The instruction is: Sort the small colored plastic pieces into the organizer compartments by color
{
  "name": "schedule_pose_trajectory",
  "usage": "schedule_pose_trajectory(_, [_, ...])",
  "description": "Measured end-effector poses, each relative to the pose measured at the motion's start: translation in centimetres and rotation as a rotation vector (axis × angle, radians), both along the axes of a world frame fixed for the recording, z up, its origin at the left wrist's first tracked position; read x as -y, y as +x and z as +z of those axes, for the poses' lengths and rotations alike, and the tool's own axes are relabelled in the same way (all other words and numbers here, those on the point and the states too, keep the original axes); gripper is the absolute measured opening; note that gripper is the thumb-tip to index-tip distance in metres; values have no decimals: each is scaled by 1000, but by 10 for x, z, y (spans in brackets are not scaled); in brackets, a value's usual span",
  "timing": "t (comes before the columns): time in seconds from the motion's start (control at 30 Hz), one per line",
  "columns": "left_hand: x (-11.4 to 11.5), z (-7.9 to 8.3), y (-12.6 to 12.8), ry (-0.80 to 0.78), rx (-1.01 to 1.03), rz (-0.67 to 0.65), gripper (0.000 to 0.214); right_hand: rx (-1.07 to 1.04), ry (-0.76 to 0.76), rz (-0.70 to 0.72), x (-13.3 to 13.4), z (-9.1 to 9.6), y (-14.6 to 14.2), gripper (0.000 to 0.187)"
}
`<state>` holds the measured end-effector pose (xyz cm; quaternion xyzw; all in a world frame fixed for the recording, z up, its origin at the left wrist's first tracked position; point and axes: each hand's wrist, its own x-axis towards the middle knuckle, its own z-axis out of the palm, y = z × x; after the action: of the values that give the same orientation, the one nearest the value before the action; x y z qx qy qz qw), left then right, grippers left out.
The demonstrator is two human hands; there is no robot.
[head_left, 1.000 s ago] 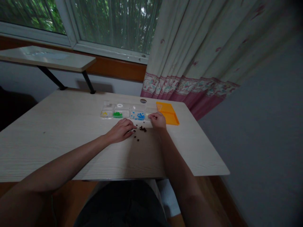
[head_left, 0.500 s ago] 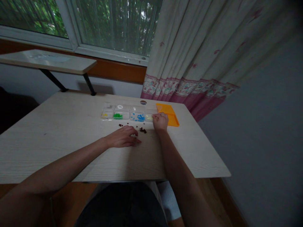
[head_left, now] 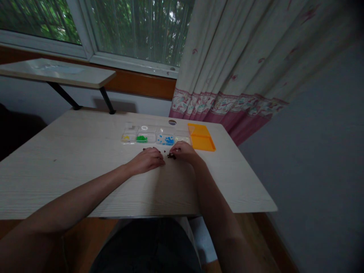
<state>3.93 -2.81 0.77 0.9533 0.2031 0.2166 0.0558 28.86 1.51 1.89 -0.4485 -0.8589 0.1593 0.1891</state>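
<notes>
A small pile of dark brown pieces (head_left: 172,156) lies on the table, too small to name more exactly. My right hand (head_left: 184,151) reaches over it from the right, thumb and fingers drawn together at the pile; whether a piece is between them is hidden. My left hand (head_left: 148,160) rests on the table left of the pile, fingers loosely bent and apart, with no object visible in it. A few more brown pieces lie behind it. Just beyond both hands is a clear compartment box (head_left: 156,135), holding yellow bits (head_left: 126,138), green bits (head_left: 141,139), blue bits (head_left: 168,140) and pale bits, partly covered by my right hand.
An orange tray (head_left: 203,143) lies at the right end of the clear box. Behind them a round hole cover (head_left: 172,122) sits in the tabletop (head_left: 85,167). A raised shelf (head_left: 71,74) on black legs stands at the back left. A curtain (head_left: 222,76) hangs behind the right side.
My right hand has come from the box's right compartment down and left to the brown pile. My left hand has moved slightly up and left, its fingers more bent.
</notes>
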Motion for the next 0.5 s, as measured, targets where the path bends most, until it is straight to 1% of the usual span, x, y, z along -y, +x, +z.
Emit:
schedule_pose_trajectory(0.13, [-1,-2,-1,6,1,98,26,16,-43,5,5,4,-1,9])
schedule_pose_trajectory(0.27, [-2,-4,-1,-7,46,208,23,31,-42,-9,7,3,-3,12])
schedule_pose_trajectory(0.4, [-5,-6,-2,-27,87,223,23,41,0,-46,7,2,-7,15])
schedule_pose_trajectory(0.5, [-6,-5,-4,-47,107,238,23,33,26,-48,10,6,-9,15])
